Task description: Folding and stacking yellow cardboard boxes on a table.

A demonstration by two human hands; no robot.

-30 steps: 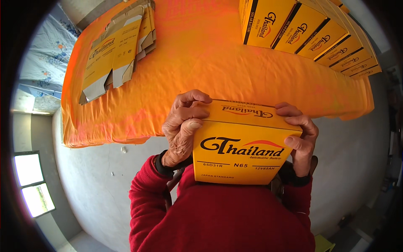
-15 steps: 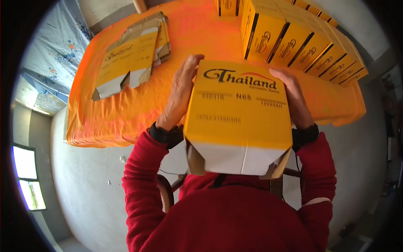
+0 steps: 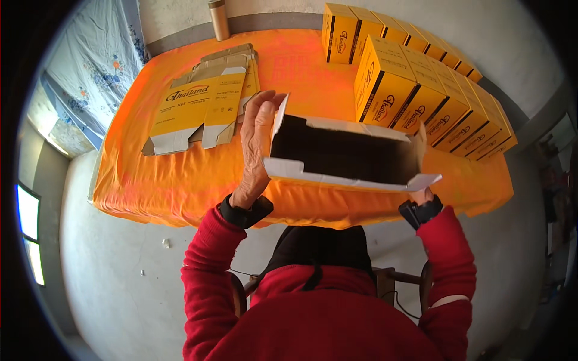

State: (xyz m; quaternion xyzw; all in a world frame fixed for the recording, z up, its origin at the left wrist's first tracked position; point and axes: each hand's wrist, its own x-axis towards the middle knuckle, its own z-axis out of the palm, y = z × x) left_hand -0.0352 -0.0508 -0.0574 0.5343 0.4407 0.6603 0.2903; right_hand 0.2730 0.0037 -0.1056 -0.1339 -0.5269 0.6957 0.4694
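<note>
Between my two hands is a yellow cardboard box (image 3: 361, 180), held above the near edge of the cloth-covered table. Its open mouth faces up toward me and shows a dark inside with nothing visible in it. White-grey flaps stand out around the opening. My left hand (image 3: 257, 141) presses along the box's left side, thumb and fingers upright by the flap there. At the lower right corner, my right hand (image 3: 421, 195) supports the box; most of its fingers are hidden behind the cardboard.
Flattened yellow cartons (image 3: 195, 108) lie stacked at the table's left. Two rows of standing yellow boxes (image 3: 409, 84) fill the right back. An orange cloth (image 3: 150, 186) covers the table. Against the back wall stands a tan metallic flask (image 3: 219, 21). A chair (image 3: 424, 286) is beneath me.
The box has turned from showing its printed face to showing its open mouth, and has moved away from my body over the table edge. My right hand has slid lower behind it.
</note>
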